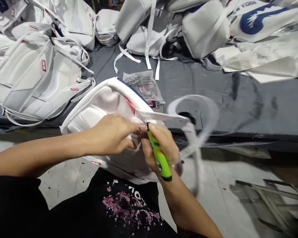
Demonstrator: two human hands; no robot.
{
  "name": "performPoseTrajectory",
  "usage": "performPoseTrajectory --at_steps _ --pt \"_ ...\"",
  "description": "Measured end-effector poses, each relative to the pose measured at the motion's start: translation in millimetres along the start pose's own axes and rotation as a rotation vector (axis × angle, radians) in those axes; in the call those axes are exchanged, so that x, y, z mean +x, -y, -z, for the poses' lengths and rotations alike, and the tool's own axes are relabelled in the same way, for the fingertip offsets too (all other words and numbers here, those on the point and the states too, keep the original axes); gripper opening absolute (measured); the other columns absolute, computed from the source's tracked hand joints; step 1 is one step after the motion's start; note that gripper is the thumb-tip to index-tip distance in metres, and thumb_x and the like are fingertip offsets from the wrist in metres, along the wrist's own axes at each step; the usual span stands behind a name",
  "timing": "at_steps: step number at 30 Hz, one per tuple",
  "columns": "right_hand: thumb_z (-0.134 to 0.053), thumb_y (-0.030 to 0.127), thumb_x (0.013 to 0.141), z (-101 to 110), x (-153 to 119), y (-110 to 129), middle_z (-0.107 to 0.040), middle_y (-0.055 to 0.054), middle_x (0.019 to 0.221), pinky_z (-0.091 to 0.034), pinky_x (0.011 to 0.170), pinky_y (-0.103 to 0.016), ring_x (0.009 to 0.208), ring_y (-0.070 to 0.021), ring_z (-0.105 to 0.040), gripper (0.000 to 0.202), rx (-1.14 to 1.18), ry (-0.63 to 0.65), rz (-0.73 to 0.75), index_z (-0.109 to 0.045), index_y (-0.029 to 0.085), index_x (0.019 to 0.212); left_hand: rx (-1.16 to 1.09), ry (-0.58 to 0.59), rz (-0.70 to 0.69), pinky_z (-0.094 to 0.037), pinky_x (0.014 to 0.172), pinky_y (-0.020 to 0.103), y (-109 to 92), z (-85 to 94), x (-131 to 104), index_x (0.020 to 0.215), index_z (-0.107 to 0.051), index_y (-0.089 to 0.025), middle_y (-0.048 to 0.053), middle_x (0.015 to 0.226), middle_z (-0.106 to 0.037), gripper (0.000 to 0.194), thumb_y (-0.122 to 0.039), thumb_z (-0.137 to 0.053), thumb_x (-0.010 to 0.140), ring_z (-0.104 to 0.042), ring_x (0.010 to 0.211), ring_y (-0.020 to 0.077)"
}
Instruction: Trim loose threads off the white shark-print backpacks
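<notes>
A white backpack (96,109) with a blue edge rests tilted against the table's front edge and my body. My left hand (114,134) is closed on the backpack's edge, its thumb and fingertips pinching near a strap. Wrapped in my right hand (164,142) is a slim bright green tool (161,158) with a black tip and a black end; its exact kind is unclear. The tip points up, close to my left fingertips. A loose white strap (196,132), blurred by motion, loops out to the right of the backpack. My fingers hide the spot where they meet.
Several white backpacks (34,76) lie at the left and along the back of the grey-covered table (213,109). A clear plastic bag with small dark and pink items (145,86) lies just beyond the backpack. Plastic wrapping (273,53) covers the back right. A metal frame (270,201) stands below right.
</notes>
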State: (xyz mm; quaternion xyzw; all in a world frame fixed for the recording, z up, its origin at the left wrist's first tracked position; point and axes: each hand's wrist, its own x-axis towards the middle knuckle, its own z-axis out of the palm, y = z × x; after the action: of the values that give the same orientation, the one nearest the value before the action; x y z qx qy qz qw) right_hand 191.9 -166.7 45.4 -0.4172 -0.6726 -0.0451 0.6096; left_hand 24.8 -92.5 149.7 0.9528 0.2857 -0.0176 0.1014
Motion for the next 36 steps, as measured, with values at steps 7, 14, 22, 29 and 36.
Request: performPoseTrajectory --at_steps 7,14,22,29,36 --pt "-0.056 0.025 0.097 -10.1 -30.8 -54.1 -0.076 -0.008 0.105 -0.06 0.09 -0.042 0.099 -0.0262 -0.072 0.033 -0.163 0.276 -0.143 -0.065 0.023 0.128 -0.264 0.045 0.071 -0.051 0.075 0.03 34.8 -64.7 35.1 0.102 -0.073 -0.018 0.006 0.099 -0.078 0.017 -0.026 -0.06 0.094 -0.072 0.09 0.0207" --pt "-0.057 0.017 0.095 -39.3 -54.2 -84.0 -0.076 -0.01 0.105 -0.056 0.086 -0.038 0.094 -0.023 -0.071 0.041 -0.09 0.192 -0.058 -0.059 0.022 0.135 0.114 -0.334 0.07 -0.036 0.113 0.052 81.4 -81.9 54.4 0.148 -0.047 -0.024 0.015 0.155 -0.048 0.065 -0.033 -0.071 0.088 -0.039 0.145 0.0338" --pt "-0.057 0.017 0.093 -48.6 -75.0 -65.5 -0.074 -0.011 0.106 -0.055 0.089 -0.046 0.097 -0.0254 -0.071 0.039 -0.065 0.235 -0.106 -0.059 0.024 0.131 0.206 -0.085 0.064 -0.028 0.116 0.058 106.3 -94.4 98.0 0.156 -0.033 -0.018 0.02 0.159 -0.041 0.079 -0.023 -0.066 0.084 -0.038 0.145 0.0371" --pt "-0.058 0.02 0.091 -47.0 -76.8 -75.3 -0.073 -0.01 0.107 -0.057 0.091 -0.049 0.1 -0.0258 -0.07 0.04 0.008 0.236 -0.181 -0.06 0.024 0.13 0.284 -0.045 -0.067 -0.01 0.121 0.067 102.7 -107.6 94.6 0.163 -0.008 -0.022 0.016 0.17 -0.013 0.116 -0.057 -0.077 0.077 -0.012 0.155 0.0421" --pt "-0.06 0.02 0.091 -48.2 -73.6 -78.4 -0.074 -0.011 0.104 -0.057 0.093 -0.049 0.098 -0.0252 -0.07 0.034 0.071 0.249 -0.213 -0.063 0.022 0.125 0.34 -0.014 0.006 -0.027 0.116 0.06 97.6 -115.7 103.7 0.163 -0.008 -0.013 0.024 0.167 -0.019 0.116 -0.039 -0.08 0.076 -0.026 0.151 0.0431"
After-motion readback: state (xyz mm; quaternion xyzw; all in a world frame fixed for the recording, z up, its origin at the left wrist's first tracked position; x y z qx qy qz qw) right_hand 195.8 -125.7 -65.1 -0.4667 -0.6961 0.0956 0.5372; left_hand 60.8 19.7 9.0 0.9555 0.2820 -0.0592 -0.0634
